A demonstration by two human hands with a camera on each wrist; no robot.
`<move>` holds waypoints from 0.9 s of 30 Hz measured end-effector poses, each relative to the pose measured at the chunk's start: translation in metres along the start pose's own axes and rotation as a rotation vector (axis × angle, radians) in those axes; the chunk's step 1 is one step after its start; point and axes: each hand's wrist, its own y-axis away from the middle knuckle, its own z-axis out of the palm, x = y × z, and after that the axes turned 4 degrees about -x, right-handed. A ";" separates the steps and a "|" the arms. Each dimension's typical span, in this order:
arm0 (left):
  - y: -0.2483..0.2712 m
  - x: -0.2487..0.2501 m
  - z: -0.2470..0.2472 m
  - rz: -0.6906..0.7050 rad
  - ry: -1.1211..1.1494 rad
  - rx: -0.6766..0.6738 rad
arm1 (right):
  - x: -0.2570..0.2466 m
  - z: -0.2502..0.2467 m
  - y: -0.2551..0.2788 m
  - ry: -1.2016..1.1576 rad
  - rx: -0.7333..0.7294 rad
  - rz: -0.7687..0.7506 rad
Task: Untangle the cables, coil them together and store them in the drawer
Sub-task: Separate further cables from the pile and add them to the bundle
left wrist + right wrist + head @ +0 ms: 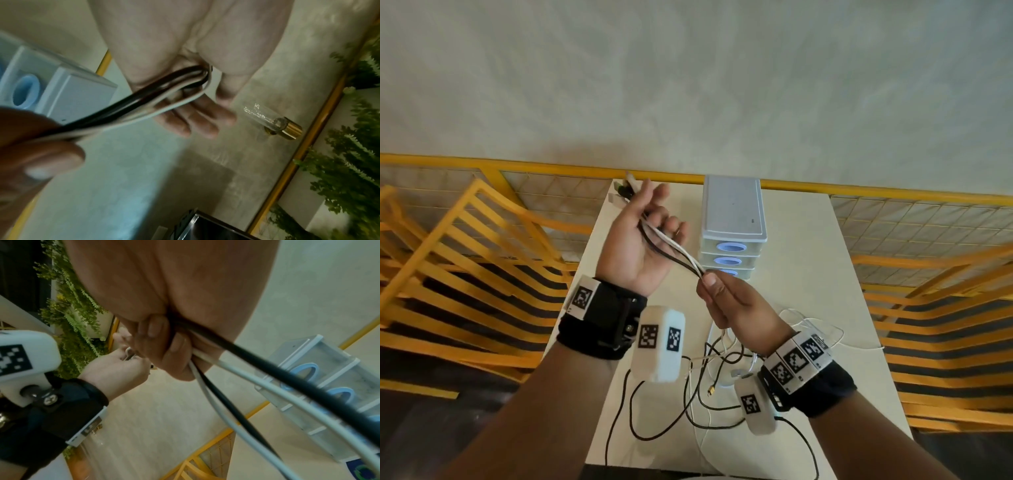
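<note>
A bundle of black and white cables (678,253) is stretched between my two hands above the white table (808,274). My left hand (654,209), raised with the palm up, holds one end of the bundle, and the plugs (623,190) stick out past the thumb. My right hand (710,282) pinches the same cables (267,378) between thumb and fingers a short way along. Below it the slack (709,404) hangs down and lies in loose crossing loops on the table. The white drawer unit (732,209) stands behind the hands, and every drawer I can see is closed.
A yellow railing (551,168) runs along the table's far edge before a pale wall. Yellow slatted frames (465,257) flank the table on both sides. A gold-tipped plug (710,391) lies among the loops. Green plants (349,162) and a glass tube lamp (273,123) show in the left wrist view.
</note>
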 end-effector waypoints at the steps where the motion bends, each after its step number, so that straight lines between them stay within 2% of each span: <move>1: -0.001 0.001 -0.002 -0.027 0.008 -0.036 | 0.001 0.000 0.001 0.007 -0.013 0.000; 4: -0.006 0.013 -0.010 -0.079 -0.055 -0.104 | 0.001 0.000 0.005 0.031 -0.048 -0.005; 8: -0.003 0.012 0.000 -0.085 -0.130 -0.056 | 0.005 0.000 0.009 0.016 -0.056 0.015; 13: -0.004 0.024 0.006 0.025 -0.173 0.052 | 0.022 0.000 0.024 -0.013 -0.036 0.021; 17: -0.001 0.027 0.013 0.086 -0.234 0.063 | 0.041 0.000 0.029 0.046 -0.004 0.011; 21: 0.002 0.033 0.018 0.156 -0.268 0.076 | 0.064 -0.010 0.035 0.153 0.014 0.088; 24: 0.006 0.014 0.022 0.103 -0.347 0.055 | 0.071 -0.022 0.039 0.292 -0.075 0.186; 27: 0.010 -0.015 0.022 0.015 -0.449 -0.017 | 0.049 -0.042 0.037 0.366 -0.031 0.118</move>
